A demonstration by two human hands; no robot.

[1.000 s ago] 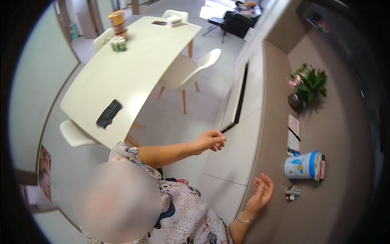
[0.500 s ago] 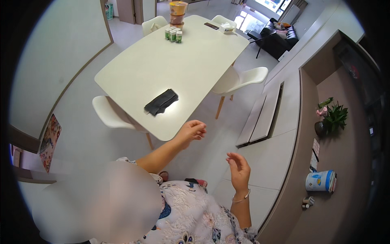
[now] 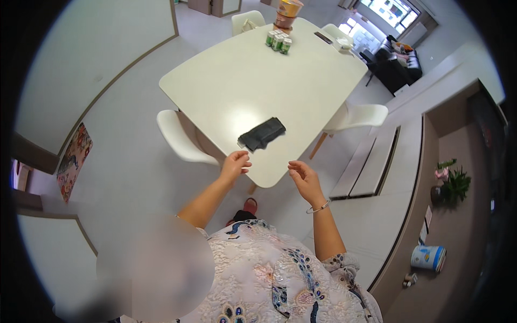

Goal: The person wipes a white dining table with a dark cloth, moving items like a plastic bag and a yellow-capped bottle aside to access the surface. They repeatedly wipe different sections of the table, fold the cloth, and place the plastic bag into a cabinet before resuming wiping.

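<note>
A dark folded cloth (image 3: 262, 134) lies near the close end of the white table (image 3: 223, 81), with a small pale tag at its left corner. My left hand (image 3: 235, 165) hovers by the table's left near edge, just short of the cloth. Its fingers bend loosely and nothing is in them. Past the near right edge, my right hand (image 3: 305, 180) is raised with loosely curved, empty fingers. A bracelet (image 3: 318, 207) circles that wrist. Neither hand touches the cloth.
Several small green-and-white containers (image 3: 278, 41) stand at the table's far end beside stacked tubs (image 3: 287, 13). A phone (image 3: 323, 37) lies there too. White chairs (image 3: 183, 140) flank the table. A cabinet niche at right holds a plant (image 3: 455, 184) and a blue-and-white can (image 3: 427, 258).
I have moved closer to the table, and the view has shifted. My right hand has risen toward the table's near corner; my left has come to the left edge, near the cloth.
</note>
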